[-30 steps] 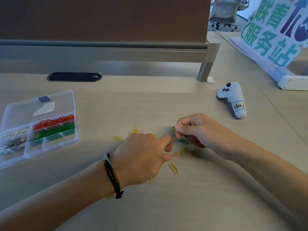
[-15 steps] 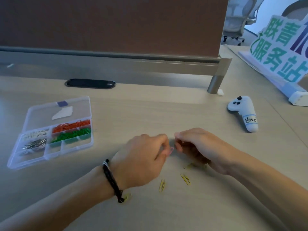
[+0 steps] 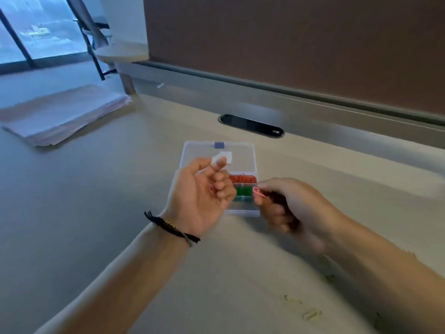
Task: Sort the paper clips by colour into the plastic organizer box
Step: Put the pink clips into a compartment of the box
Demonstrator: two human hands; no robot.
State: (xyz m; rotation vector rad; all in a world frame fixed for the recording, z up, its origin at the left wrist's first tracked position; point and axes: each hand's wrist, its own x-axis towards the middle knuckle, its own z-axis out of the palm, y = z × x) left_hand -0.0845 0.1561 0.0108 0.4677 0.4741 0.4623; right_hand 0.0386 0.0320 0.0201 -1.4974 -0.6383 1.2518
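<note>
Nearest the viewer, blurred yellow clips (image 3: 311, 314) lie loose on the pale worktop (image 3: 120, 189), low on the right. Above them two forearms reach forward. The right hand (image 3: 287, 206) pinches a pink clip (image 3: 260, 192) at its fingertips, the clip's long axis pointing left and a little up toward the box (image 3: 240, 147), whose right edge is just beside it. The left hand (image 3: 204, 191) hovers over the box's left side, palm turned up, fingers curled around what look like a few small clips. Inside the box, orange clips (image 3: 242, 178) fill one compartment, green clips (image 3: 243, 191) the next. The right hand is nearer the open compartments.
</note>
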